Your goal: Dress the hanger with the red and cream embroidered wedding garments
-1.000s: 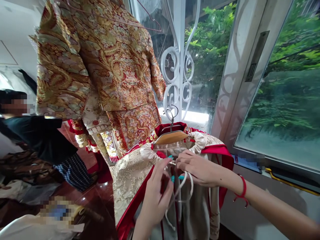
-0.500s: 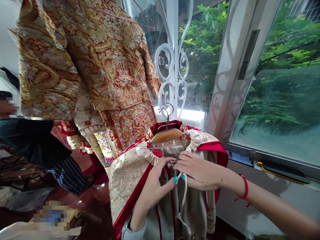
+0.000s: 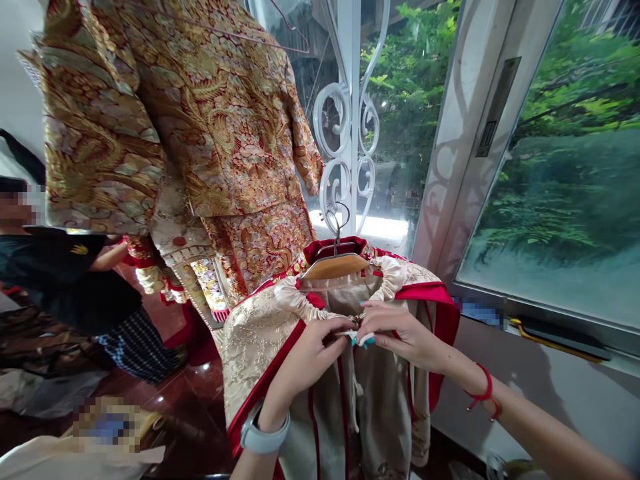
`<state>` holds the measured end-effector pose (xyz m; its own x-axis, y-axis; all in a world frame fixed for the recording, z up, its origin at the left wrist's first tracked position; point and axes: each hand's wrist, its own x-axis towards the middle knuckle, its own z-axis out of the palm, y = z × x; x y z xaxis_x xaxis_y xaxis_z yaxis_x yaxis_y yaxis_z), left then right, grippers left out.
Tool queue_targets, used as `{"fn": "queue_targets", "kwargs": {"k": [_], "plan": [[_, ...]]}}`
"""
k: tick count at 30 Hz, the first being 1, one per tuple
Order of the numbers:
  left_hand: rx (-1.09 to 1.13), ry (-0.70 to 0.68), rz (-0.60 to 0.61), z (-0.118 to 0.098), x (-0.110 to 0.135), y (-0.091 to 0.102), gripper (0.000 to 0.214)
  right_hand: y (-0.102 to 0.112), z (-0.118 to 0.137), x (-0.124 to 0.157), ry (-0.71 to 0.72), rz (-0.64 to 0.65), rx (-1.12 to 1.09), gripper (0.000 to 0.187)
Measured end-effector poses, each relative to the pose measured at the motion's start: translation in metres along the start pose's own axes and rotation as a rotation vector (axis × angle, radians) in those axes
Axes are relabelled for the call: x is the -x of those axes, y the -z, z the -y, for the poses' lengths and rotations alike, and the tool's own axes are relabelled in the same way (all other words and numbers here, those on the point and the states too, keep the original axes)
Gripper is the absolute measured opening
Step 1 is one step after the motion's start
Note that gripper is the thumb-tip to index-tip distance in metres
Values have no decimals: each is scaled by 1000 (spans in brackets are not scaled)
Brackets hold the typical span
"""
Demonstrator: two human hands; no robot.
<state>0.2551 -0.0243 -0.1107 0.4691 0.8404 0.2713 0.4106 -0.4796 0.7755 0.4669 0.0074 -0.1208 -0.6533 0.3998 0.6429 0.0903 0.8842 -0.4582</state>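
A cream embroidered garment with red edging (image 3: 270, 320) hangs from a wooden hanger (image 3: 336, 266) on the white scrolled ironwork. My left hand (image 3: 316, 352), with a grey watch band on its wrist, pinches a pale drawstring cord (image 3: 356, 335) at the garment's gathered neckline (image 3: 290, 297). Close beside it, my right hand (image 3: 400, 331) also pinches the cord, thumb and fingers together. A red string bracelet (image 3: 486, 390) circles the right wrist. The cord's loose end (image 3: 357, 393) dangles down the garment's front. Fingers partly hide the spot where the cord meets between the hands.
Gold-and-red embroidered garments (image 3: 215, 120) hang at the left. Behind stand the white scroll ironwork (image 3: 333, 123) and a framed window (image 3: 545, 207). Another person in a dark shirt (image 3: 65, 280) is at the far left. A black and yellow object (image 3: 560, 340) lies on the sill.
Both hands have closed in on the cord, the right fingers curling from a flatter pose. The hanging cord loop has been drawn up. The person at left has shifted an arm.
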Motion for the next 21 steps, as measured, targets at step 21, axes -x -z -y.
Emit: {"fn": "queue_targets", "kwargs": {"k": [21], "plan": [[-332,-83,-104,-35,-7,15,14,-9,11,36,128,-209,510,17]]}}
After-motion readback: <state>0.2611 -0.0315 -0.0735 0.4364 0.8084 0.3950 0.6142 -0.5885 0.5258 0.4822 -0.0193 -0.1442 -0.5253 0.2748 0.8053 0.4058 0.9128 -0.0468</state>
